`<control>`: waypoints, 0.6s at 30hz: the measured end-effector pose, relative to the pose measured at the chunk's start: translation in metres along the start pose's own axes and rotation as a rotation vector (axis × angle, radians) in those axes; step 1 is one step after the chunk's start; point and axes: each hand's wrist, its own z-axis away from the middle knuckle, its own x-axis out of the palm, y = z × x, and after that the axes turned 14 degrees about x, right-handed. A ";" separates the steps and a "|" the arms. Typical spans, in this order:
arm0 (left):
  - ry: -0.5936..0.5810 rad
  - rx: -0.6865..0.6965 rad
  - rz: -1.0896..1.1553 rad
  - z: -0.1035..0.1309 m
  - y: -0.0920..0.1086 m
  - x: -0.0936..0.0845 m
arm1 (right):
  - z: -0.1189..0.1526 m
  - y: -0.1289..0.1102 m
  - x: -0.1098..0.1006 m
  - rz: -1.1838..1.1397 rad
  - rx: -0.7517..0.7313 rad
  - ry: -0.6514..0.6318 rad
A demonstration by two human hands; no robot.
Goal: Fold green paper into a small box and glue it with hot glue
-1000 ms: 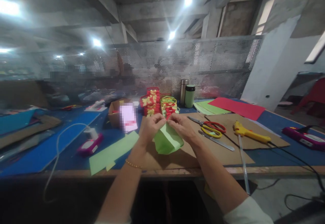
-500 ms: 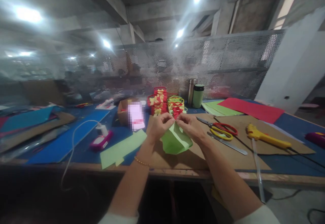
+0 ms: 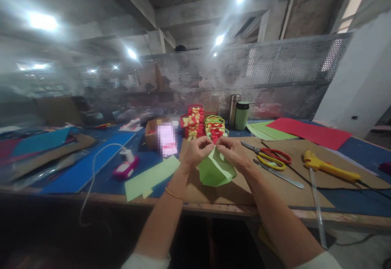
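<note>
A folded light-green paper piece (image 3: 216, 171), shaped like a small bag or box, hangs between my hands above the brown cardboard (image 3: 244, 191). My left hand (image 3: 198, 151) pinches its top edge from the left, thumb against fingertips. From the right, my right hand (image 3: 233, 151) pinches the same edge, its fingertips close to the left ones. The exact spot they grip is partly hidden by the fingers. Right of my hands lie red-and-yellow-handled scissors (image 3: 270, 157) and a metal blade-like tool (image 3: 279, 174).
A yellow glue gun (image 3: 330, 166) with a clear stick lies on the right. Red bow-trimmed pieces (image 3: 194, 122) and green ones (image 3: 214, 125) stand behind my hands, near a green bottle (image 3: 242, 116). Green strips (image 3: 151, 178), a purple power block (image 3: 126, 168) and a cardboard box (image 3: 152, 136) are left.
The view has shifted slightly, so everything appears a little further right. Both hands keep pinching the green paper, with hardly any change in their grip.
</note>
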 end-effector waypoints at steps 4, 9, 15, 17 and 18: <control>-0.003 0.000 -0.006 0.000 -0.001 0.000 | 0.001 -0.001 -0.001 0.009 0.009 -0.015; 0.005 -0.021 0.005 0.001 -0.003 0.001 | 0.002 -0.003 0.000 0.051 -0.012 0.017; -0.018 -0.015 0.009 0.000 -0.002 0.000 | 0.003 -0.005 0.001 0.100 -0.035 0.033; -0.024 -0.014 -0.001 0.000 -0.002 -0.001 | 0.004 -0.006 0.001 0.109 -0.042 0.032; -0.028 -0.014 -0.006 0.000 -0.002 -0.001 | 0.004 -0.006 0.001 0.111 -0.042 0.029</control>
